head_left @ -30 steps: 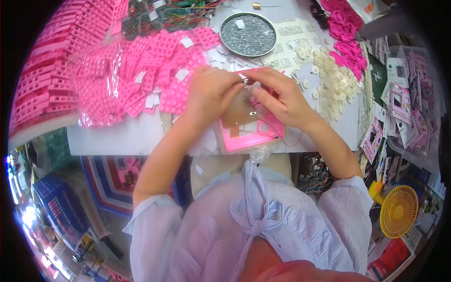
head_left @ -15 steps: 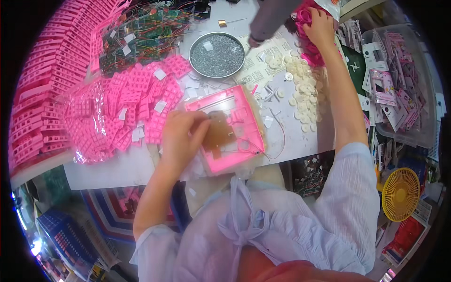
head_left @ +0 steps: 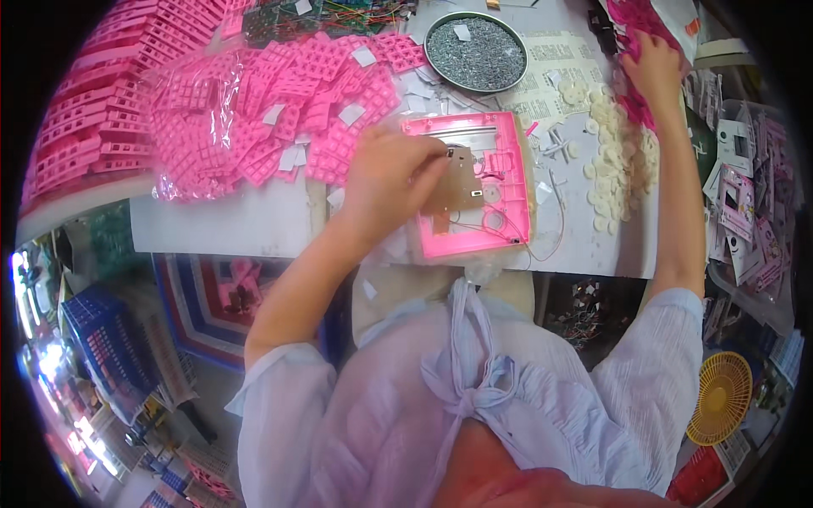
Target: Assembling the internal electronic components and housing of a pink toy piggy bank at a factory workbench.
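Observation:
A pink plastic casing [head_left: 518,182] lies open side up on the table in front of me, with rods, thin wires and a brown circuit board [head_left: 461,173] in it. My left hand [head_left: 389,176] reaches over the casing's left side, thumb and fingers pinched at the board's left edge. At the far right, my right hand [head_left: 654,74] rests over a heap of dark pink material [head_left: 633,17], fingers apart and tips partly hidden in it. I cannot make out what that material is.
Pink keypad pieces [head_left: 279,85], some in a clear bag, cover the left. A round tray of small metal parts [head_left: 476,55] stands behind the casing. Cream discs [head_left: 614,169] lie to its right. Beyond are a clear bin [head_left: 775,284] and a yellow basket [head_left: 720,398].
The view has shifted, so the table sits higher and further right. The dark grey tool hanging over the table has left the picture. Both hands stay at the same places.

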### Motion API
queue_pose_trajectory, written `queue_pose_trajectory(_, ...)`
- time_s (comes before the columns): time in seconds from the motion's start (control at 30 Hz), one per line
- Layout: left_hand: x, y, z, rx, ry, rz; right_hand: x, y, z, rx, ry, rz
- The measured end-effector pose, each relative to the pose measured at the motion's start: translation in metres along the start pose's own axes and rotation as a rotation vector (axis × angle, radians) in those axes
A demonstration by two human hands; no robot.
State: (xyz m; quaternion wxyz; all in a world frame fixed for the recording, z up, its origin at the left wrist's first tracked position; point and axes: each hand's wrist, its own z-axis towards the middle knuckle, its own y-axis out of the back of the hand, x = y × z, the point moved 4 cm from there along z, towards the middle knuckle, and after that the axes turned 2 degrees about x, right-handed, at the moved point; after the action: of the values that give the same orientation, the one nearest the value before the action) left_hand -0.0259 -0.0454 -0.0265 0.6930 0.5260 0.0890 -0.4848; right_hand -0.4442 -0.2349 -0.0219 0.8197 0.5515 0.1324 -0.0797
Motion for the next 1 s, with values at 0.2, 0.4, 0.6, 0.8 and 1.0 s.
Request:
queue_pose_trajectory(0.2, -0.004, 0.0, 0.002, -0.016, -0.031, 0.027, 0.106, 0.029, -0.036, 0.25, 0.104, 0.747)
queue_pose_trajectory(0.4, -0.001, 0.003, 0.003, -0.002, -0.003, -0.007, 0.074, -0.022, 0.026, -0.176, -0.023, 0.129)
queue_pose_trajectory(0.6, -0.003, 0.0, 0.01, -0.018, 0.009, -0.033, 0.036, -0.057, 0.043, 0.097, -0.165, 0.17)
queue_pose_trajectory(0.8, 0.012, 0.004, -0.005, -0.062, 0.154, -0.103, 0.09, 0.061, -0.023, -0.005, 0.047, 1.169)
queue_pose_trajectory(1.0, 0.016, 0.007, -0.005, -0.056, 0.245, -0.153, 0.157, 0.207, -0.074, 0.665, 0.673, 1.04)
